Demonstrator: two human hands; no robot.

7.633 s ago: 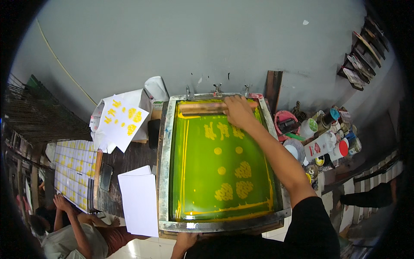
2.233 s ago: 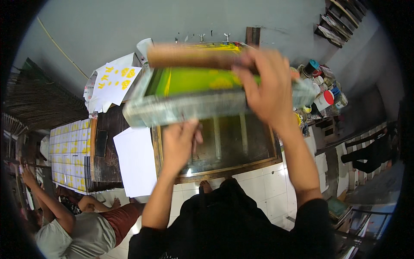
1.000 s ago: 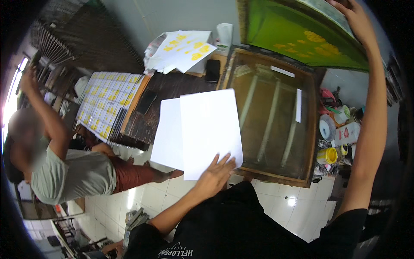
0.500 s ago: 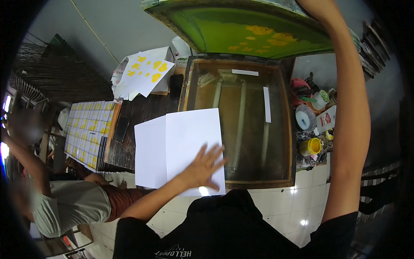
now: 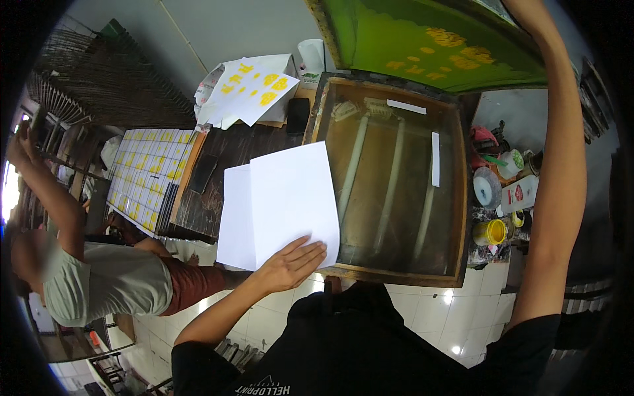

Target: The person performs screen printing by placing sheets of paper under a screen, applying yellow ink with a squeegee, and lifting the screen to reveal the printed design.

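Note:
My left hand (image 5: pixel 294 265) is at the lower right corner of a white sheet of paper (image 5: pixel 290 198), fingers together on top and thumb out of sight. The sheet's right side bends upward; another white sheet (image 5: pixel 236 218) lies partly under it at the left. At the top edge, my right hand (image 5: pixel 526 10) is at the upper rim of a raised green screen-printing frame (image 5: pixel 383 43) bearing yellow shapes; its fingers are mostly cut off. Below the screen stands a glass-topped wooden printing table (image 5: pixel 370 178) with tubes under the glass. Two white strips (image 5: pixel 436 160) lie on it.
Sheets printed yellow (image 5: pixel 254 82) rest at the back left, by a dark phone (image 5: pixel 298 115). Right of the table are a yellow ink tub (image 5: pixel 489 232) and bottles (image 5: pixel 518 195). At the left, another person (image 5: pixel 125 277) stands near a rack with yellow-printed sheets (image 5: pixel 148 175).
My left hand has gone from spread flat on the sheet to fingers together at its lower corner, and the sheet's edge now curves. The right hand stays at the raised screen. My view has shifted.

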